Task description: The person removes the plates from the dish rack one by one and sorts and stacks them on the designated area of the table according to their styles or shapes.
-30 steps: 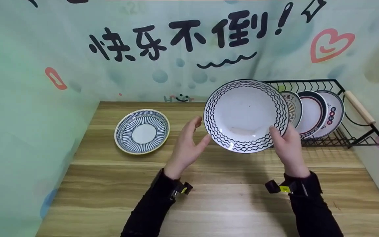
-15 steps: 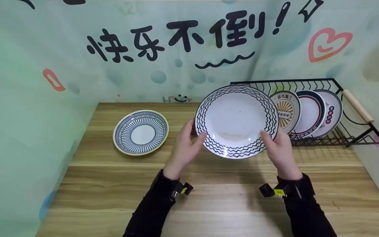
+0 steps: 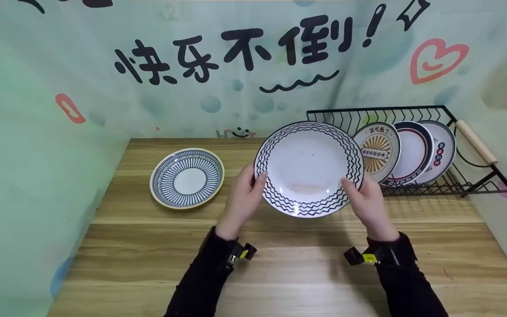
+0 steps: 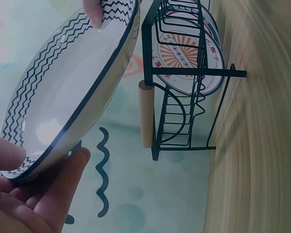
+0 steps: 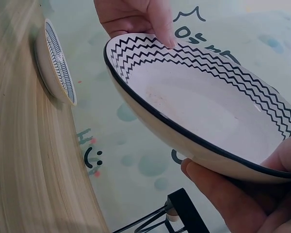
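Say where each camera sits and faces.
Head: on the head, facing forward and down at the zigzag plate; left hand, right hand, sleeves.
Left wrist: on it, facing zigzag plate and rack; left hand, right thumb.
Right wrist: on it, facing zigzag plate, striped plate; both hands partly.
Head and left wrist share the rack.

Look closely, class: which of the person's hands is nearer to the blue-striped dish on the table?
Left. The left hand is to the right of the blue-striped dish, apart from it; the right hand is farther right, at the zigzag plate's opposite edge.
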Tool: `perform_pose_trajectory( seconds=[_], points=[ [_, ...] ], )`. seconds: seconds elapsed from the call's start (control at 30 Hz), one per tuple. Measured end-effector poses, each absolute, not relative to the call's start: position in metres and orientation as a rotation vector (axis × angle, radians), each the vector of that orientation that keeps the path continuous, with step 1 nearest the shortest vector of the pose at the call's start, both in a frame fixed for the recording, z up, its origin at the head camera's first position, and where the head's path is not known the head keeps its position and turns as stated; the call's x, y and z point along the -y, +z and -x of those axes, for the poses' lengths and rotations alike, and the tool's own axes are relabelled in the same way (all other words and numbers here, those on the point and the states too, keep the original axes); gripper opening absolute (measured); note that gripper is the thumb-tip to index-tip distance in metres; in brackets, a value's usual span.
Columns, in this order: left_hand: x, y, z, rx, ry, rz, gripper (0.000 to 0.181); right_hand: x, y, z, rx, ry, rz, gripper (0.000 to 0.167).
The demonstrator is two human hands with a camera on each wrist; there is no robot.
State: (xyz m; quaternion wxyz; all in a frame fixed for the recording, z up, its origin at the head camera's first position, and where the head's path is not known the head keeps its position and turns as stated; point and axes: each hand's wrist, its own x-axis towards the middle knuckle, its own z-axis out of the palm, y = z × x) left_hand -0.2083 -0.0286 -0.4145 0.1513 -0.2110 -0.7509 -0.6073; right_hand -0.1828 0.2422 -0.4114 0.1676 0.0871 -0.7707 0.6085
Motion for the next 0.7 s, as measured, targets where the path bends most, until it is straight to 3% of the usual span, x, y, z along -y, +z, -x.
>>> perform_pose_trajectory(
  seconds=[0.17, 0.7],
  points=[
    [0.0305, -0.4136, 0.208, 2.163, -1.697, 0.609, 0.016, -0.2421, -0.4128, 0.184, 2.184, 1.719, -0.26, 0.036],
    [0.0378, -0.4104, 0.2078, 2.161, -1.686, 0.493, 0.016, -0.2428, -0.4076, 0.1826, 2.281, 1.668, -0.368, 0.04]
  ],
)
